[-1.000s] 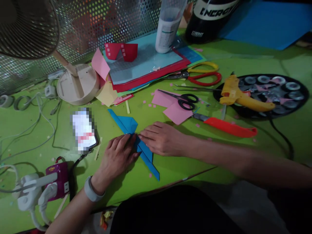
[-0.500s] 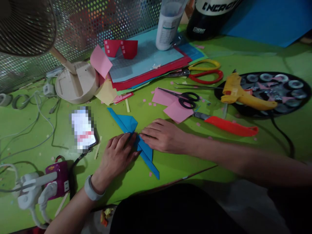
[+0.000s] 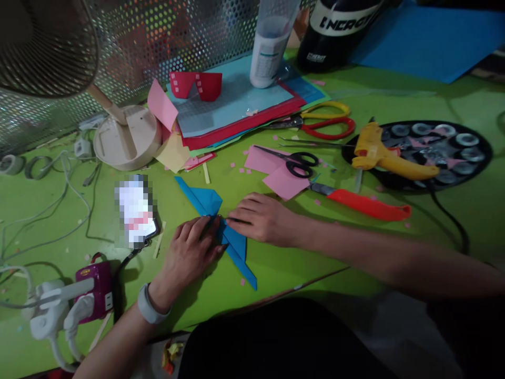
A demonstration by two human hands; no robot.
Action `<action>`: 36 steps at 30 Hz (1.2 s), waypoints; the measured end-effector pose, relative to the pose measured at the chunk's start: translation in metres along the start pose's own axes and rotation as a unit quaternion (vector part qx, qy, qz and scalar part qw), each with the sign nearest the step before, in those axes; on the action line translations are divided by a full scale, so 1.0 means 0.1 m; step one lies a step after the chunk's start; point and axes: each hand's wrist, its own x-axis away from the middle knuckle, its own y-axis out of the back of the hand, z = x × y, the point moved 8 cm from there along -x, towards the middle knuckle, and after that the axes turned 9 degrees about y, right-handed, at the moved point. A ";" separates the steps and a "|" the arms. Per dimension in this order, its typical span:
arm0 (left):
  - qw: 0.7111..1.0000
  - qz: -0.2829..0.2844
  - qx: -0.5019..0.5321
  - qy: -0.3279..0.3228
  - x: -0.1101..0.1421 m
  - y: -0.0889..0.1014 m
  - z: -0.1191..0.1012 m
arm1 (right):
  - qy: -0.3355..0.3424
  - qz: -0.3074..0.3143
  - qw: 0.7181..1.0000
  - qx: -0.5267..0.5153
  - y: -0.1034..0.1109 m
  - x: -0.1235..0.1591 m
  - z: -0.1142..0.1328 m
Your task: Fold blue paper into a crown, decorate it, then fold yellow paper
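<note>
1. fingertips of my left hand (image 3: pixel 191 250) rest on the folded blue paper (image 3: pixel 235 243), which lies slantwise on the green table (image 3: pixel 300 263) right in front of me; that hand seems to be there to stop it sliding.
2. my right hand (image 3: pixel 264 220) is on the other side, fingers bunched, their tips at the paper's middle close to those of my left; having them meet there probably gives me control over one small spot.
3. whether either of my hands pinches the paper or only presses it down, i cannot tell, since my fingers cover that part.
4. both long ends of the paper stick out past my hands, so i judge that only the middle needs steadying.
5. the phone (image 3: pixel 137 211) lies near my left hand with its screen lit, perhaps so i can glance across at it.
6. black scissors (image 3: pixel 289 157) lie over pink paper pieces (image 3: pixel 286 183), with an orange-handled cutter (image 3: pixel 366 204) just beside, likely for easy reach.
7. a yellow glue gun (image 3: pixel 373 152) rests on a dark oval tray (image 3: pixel 487 150), perhaps parked off my working spot.
</note>
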 end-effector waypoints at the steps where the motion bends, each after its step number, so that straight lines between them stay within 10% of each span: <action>1: 1.000 0.000 0.001 0.000 0.00 0.00 0.00 | 0.005 -0.005 1.000 0.005 -0.01 0.00 0.02; 26: 0.995 0.033 0.090 0.014 -0.03 0.06 0.08 | -0.005 0.140 0.988 -0.067 -0.16 0.01 0.13; 30: 0.964 -0.005 0.203 0.172 -0.19 0.30 0.35 | -0.022 0.155 0.985 -0.074 -0.12 0.01 0.17; 36: 0.834 0.278 0.329 0.345 -0.37 -0.16 0.41 | -0.025 0.154 0.984 -0.090 -0.14 0.01 0.19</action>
